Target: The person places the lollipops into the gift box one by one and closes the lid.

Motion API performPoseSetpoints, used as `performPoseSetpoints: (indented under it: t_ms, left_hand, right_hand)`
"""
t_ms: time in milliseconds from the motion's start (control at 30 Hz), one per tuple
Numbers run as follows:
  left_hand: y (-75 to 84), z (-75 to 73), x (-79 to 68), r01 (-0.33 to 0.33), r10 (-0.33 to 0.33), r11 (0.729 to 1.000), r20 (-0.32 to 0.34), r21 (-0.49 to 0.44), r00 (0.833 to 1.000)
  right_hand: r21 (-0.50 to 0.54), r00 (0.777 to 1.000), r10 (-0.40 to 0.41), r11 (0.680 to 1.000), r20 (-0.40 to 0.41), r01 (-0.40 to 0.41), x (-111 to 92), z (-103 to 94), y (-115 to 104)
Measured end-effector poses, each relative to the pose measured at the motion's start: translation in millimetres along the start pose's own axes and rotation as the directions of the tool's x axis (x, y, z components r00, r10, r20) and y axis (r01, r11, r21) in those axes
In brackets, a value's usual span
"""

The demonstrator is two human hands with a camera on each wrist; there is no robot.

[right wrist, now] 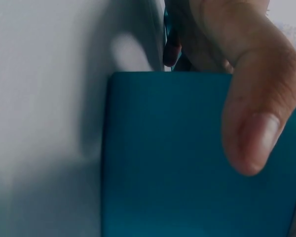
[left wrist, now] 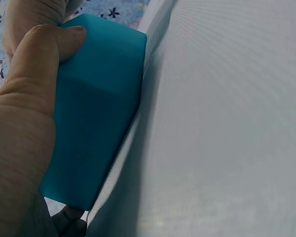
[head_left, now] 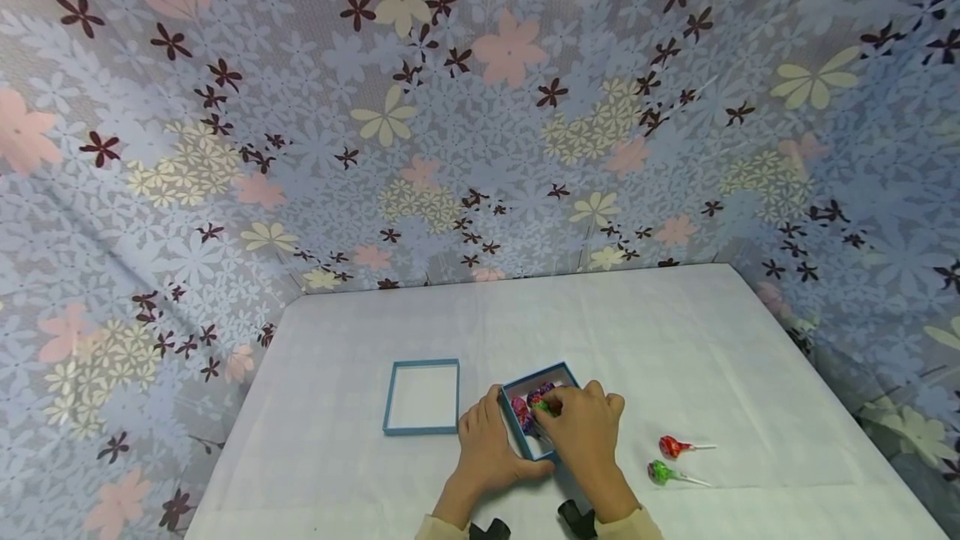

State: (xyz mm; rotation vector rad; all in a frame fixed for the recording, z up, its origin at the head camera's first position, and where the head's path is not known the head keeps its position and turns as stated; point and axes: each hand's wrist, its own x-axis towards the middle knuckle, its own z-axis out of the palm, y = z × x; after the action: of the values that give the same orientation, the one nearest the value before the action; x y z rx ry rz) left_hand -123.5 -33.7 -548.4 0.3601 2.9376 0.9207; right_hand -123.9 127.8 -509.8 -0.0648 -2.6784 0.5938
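Note:
A small teal box (head_left: 558,369) with a white inside stands on the table in front of me, holding several wrapped lollipops (head_left: 520,408). My left hand (head_left: 487,448) grips the box, fingers along its left side and thumb across its near wall. In the right wrist view that thumb lies flat on the teal wall (right wrist: 167,148). From the right, my right hand (head_left: 587,432) reaches over the rim. Its thumb and fingertips pinch a green-wrapped lollipop (head_left: 539,407) inside the box, partly hidden by the fingers.
To the left lies a square teal-edged lid (head_left: 422,432), white inside. A red lollipop (head_left: 672,446) and a green one (head_left: 662,472) lie on the white-covered table (head_left: 750,373) at the right. Flowered cloth (head_left: 480,107) hangs behind and at both sides.

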Motion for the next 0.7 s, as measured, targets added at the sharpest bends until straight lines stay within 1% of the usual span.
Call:
performPoseSetpoints:
  t_ms: [200, 333, 700]
  left_hand:
    - [-0.2, 0.4, 0.0, -0.013, 0.013, 1.0, -0.016, 0.008, 1.0]
    - [0.1, 0.4, 0.1, -0.013, 0.013, 1.0, -0.013, 0.005, 1.0]
    - [-0.5, -0.7, -0.6, -0.015, 0.015, 1.0, -0.017, 0.005, 1.0]
  right_hand:
    - [-0.014, 1.0, 0.007, 1.0, -0.006, -0.007, 0.2, 0.5, 0.3]
    - [-0.022, 1.0, 0.01, 1.0, -0.008, -0.01, 0.4, 0.2, 0.1]
    - [-0.06, 0.998, 0.035, 0.998, 0.054, -0.032, 1.5, -2.2, 0.2]
